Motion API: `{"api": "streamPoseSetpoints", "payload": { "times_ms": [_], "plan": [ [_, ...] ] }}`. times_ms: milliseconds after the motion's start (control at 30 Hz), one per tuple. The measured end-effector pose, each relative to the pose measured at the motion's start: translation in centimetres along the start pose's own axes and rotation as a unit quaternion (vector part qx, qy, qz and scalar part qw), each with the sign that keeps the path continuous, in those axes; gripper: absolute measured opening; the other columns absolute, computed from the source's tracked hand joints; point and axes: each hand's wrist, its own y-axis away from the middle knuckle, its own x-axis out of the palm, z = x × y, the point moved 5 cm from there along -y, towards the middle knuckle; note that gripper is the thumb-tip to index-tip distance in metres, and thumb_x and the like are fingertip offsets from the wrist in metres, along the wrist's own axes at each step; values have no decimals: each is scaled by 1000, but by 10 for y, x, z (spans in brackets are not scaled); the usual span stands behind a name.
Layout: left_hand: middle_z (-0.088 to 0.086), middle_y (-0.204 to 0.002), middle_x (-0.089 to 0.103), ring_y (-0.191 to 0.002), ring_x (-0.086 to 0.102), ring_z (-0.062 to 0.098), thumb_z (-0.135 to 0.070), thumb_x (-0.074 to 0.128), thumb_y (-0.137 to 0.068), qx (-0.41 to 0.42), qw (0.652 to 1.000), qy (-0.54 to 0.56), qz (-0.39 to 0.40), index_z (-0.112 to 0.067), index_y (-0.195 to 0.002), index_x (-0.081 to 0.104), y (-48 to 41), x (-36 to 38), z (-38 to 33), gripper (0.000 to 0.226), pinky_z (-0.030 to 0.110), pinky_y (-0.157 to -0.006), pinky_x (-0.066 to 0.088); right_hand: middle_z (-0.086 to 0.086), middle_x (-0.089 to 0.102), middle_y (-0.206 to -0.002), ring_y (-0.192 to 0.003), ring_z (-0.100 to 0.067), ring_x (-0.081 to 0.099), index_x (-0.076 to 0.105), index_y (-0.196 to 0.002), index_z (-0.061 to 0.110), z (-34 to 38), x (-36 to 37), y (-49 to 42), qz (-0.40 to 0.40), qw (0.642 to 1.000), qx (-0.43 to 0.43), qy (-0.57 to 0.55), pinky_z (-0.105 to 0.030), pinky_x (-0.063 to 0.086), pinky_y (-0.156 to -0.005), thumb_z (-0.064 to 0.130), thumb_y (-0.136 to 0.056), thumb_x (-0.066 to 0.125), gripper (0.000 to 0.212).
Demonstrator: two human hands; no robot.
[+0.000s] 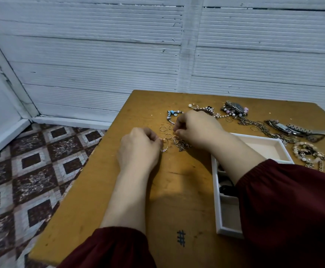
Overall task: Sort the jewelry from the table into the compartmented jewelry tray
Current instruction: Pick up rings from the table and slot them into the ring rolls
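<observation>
Mostly undone: left of the tray [218, 209] my left hand [138, 147] pinches a ring [164, 149], my right hand [196, 130] curls among loose rings [167, 135], grip unclear; watches [285, 128], bracelets [308, 153] wait beyond.

We see a worn brown desk [157, 190] filling the lower right of the frame. On it lie a white tray [218, 219] at right, thin rings [163, 129] at centre, a bead bracelet [172, 113] above them, and watches [235, 108] and chains [254, 123] at upper right.
</observation>
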Motion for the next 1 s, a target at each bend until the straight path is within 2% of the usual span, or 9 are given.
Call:
{"api": "streamPoseSetpoints", "payload": {
  "times_ms": [133, 233, 333, 600, 700, 800, 867, 1000],
  "plan": [
    [0, -82, 68, -88, 61, 27, -34, 67, -83, -1, 999, 35, -30, -28, -68, 62, -1, -5, 1, 17, 32, -73, 50, 2, 69, -105, -104, -22, 60, 68, -93, 32, 6, 4, -7, -11, 1000, -9, 8, -31, 41, -78, 30, -86, 63, 9],
    [-3, -77, 65, -86, 62, 25, -33, 67, -83, -4, 998, 50, -47, -29, -70, 62, -2, -8, 3, 15, 32, -72, 50, 2, 68, -106, -106, -22, 59, 69, -98, 33, 9, 8, -10, -7, 1000, -20, 23, -31, 38, -78, 35, -87, 64, 13],
    [-8, -69, 59, -83, 61, 23, -33, 66, -84, -1, 997, 55, -56, -28, -74, 65, -2, -11, 4, 11, 28, -68, 44, 3, 68, -107, -106, -23, 59, 69, -99, 33, 12, 12, -12, -5, 999, -25, 36, -32, 38, -79, 39, -86, 64, 15],
    [-8, -71, 59, -81, 58, 20, -34, 66, -84, -2, 996, 53, -70, -28, -75, 64, -1, -14, 3, 11, 26, -66, 38, 4, 68, -103, -103, -21, 60, 69, -90, 32, 13, 14, -12, 5, 1000, -8, 20, -28, 39, -75, 38, -83, 68, 10],
    [-14, -64, 53, -78, 55, 18, -33, 65, -85, -3, 996, 55, -70, -28, -74, 63, 0, -15, 4, 12, 25, -66, 37, 4, 68, -96, -99, -20, 61, 66, -82, 28, 12, 17, -15, 37, 999, 16, -14, -31, 49, -83, 31, -82, 69, 4],
    [-16, -62, 53, -77, 56, 18, -33, 65, -85, 1, 996, 56, -69, -27, -75, 64, -1, -15, 4, 12, 25, -65, 36, 1, 68, -95, -96, -20, 62, 66, -83, 20, 11, 22, -18, 89, 993, 40, -67, -36, 51, -89, 24, -84, 69, 5],
    [-14, -63, 55, -77, 58, 19, -32, 64, -85, 6, 996, 62, -67, -26, -75, 65, -2, -14, 4, 11, 25, -64, 37, -1, 67, -96, -95, -21, 62, 67, -86, 16, 11, 23, -19, 104, 990, 44, -81, -34, 51, -88, 22, -85, 69, 6],
    [-14, -63, 57, -79, 60, 20, -31, 65, -84, 11, 995, 73, -65, -25, -76, 67, -2, -14, 4, 11, 25, -65, 40, 7, 59, -78, -88, -19, 59, 57, -73, 23, 10, 21, -18, 77, 991, 40, -101, -30, 48, -81, 20, -82, 70, 16]
  ]
}}
